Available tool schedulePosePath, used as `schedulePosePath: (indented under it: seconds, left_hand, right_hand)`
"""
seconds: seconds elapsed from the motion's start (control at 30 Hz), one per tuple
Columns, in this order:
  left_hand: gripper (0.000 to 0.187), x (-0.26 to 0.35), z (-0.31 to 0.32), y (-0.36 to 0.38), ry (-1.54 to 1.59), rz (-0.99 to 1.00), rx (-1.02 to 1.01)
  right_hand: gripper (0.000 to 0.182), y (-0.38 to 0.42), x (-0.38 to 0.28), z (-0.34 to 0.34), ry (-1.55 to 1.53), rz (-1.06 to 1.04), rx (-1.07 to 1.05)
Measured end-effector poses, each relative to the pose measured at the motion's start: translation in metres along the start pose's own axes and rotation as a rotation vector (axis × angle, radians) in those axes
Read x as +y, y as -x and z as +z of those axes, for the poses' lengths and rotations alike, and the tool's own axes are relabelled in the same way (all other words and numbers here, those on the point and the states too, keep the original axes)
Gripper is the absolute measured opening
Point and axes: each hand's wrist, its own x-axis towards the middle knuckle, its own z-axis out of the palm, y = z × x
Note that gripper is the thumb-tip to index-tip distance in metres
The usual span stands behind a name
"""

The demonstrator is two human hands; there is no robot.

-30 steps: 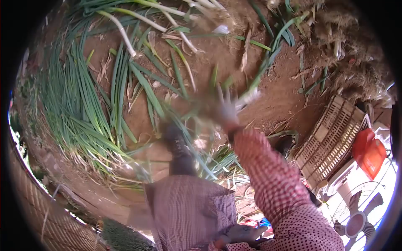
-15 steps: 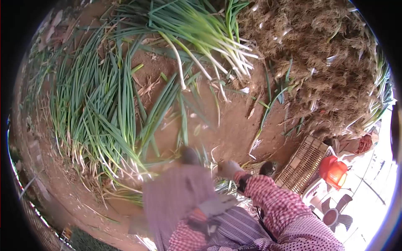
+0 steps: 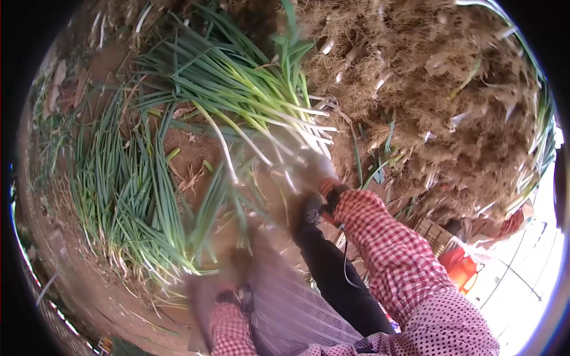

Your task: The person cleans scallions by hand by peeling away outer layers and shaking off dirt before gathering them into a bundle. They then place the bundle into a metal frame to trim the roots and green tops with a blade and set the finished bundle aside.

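My right hand [image 3: 316, 167], in a pale glove and blurred, is at the white root ends of a bunch of green onions [image 3: 255, 89]; its fingers cannot be made out. Lower left, my left hand [image 3: 224, 283] is smeared by motion beside the striped cloth [image 3: 285, 296] over my lap, and whether it holds anything is unclear. A larger pile of green onions [image 3: 136, 202] lies on the soil to the left, with a few loose leafy stalks between the piles.
A large heap of brown roots [image 3: 427, 107] fills the upper right. My dark shoe [image 3: 311, 209] and black trouser leg are beside my right forearm. At the lower right are a plastic crate [image 3: 434, 237] and an orange object [image 3: 458, 268]. Brown soil [image 3: 187, 145] shows between the onions.
My right hand has moved up and forward to the bunch's white ends. My left hand has shifted left from my lap. The view has shifted, and my black trouser leg now shows.
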Motion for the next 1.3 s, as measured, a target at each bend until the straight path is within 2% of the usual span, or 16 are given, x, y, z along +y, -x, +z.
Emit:
schedulePosePath:
  seconds: [0.03, 0.13, 0.33, 0.47, 0.57, 0.6, 0.63, 0.67, 0.73, 0.8, 0.83, 0.93, 1.07, 1.17, 1.23, 1.3]
  left_hand:
    - [0.019, -0.004, 0.013, -0.025, -0.124, 0.164, 0.051]
    - [0.021, 0.001, 0.007, -0.129, -1.292, 0.924, 0.067]
    - [0.049, 0.071, 0.128, -0.264, -1.337, 0.96, 0.529]
    - [0.057, 0.093, 0.166, -0.316, -1.258, 0.887, 0.573]
    - [0.038, 0.087, 0.217, -0.306, -1.119, 0.37, 0.219]
    - [0.031, 0.076, 0.18, -0.358, -0.832, 0.331, -0.091]
    - [0.021, 0.055, 0.234, -0.311, -0.927, 0.36, 0.027]
    - [0.02, 0.037, 0.245, -0.313, -0.978, 0.506, 0.059]
    - [0.031, 0.03, 0.232, -0.341, -1.055, 0.386, -0.059]
    - [0.041, 0.025, 0.178, -0.409, -1.352, 0.548, -0.118]
    - [0.042, 0.026, 0.173, -0.407, -1.208, 0.523, -0.218]
    - [0.045, 0.038, 0.149, -0.383, -0.763, 0.443, -0.462]
    - [0.051, 0.04, 0.186, -0.331, -0.338, 0.301, -0.462]
    - [0.061, 0.032, 0.194, -0.331, -0.256, 0.385, -0.306]
    - [0.061, 0.038, 0.168, -0.359, -0.272, 0.401, -0.371]
    - [0.066, 0.034, 0.175, -0.366, -0.341, 0.493, -0.35]
  right_hand:
    - [0.05, -0.006, -0.01, -0.035, -0.125, 0.068, 0.109]
    - [0.044, -0.076, 0.014, -0.05, -0.032, 0.033, 0.299]
    - [0.059, -0.17, -0.003, -0.086, -0.092, 0.163, 0.162]
    - [0.075, -0.203, 0.0, -0.057, -0.155, 0.182, 0.111]
    - [0.076, -0.204, 0.003, -0.05, -0.288, 0.116, 0.086]
    - [0.076, -0.203, 0.0, -0.057, -0.164, 0.165, -0.017]
    - [0.077, -0.205, -0.002, -0.049, -0.246, 0.233, -0.041]
    - [0.081, -0.232, 0.027, -0.012, -0.174, -0.144, -0.079]
    - [0.092, -0.232, 0.042, 0.008, 0.052, -0.473, -0.048]
    - [0.103, -0.165, -0.007, -0.018, 0.157, -0.29, -0.091]
    - [0.107, -0.147, -0.03, -0.021, 0.115, -0.169, -0.206]
    - [0.108, -0.118, -0.054, -0.004, 0.128, -0.12, -0.103]
    - [0.076, -0.137, -0.044, -0.027, -0.036, -0.167, -0.387]
    - [0.049, -0.185, -0.015, -0.002, 0.275, -0.556, 0.175]
    - [0.045, -0.204, -0.021, -0.014, 0.323, -0.379, 0.39]
    - [0.041, -0.227, -0.026, -0.015, 0.247, -0.236, 0.381]
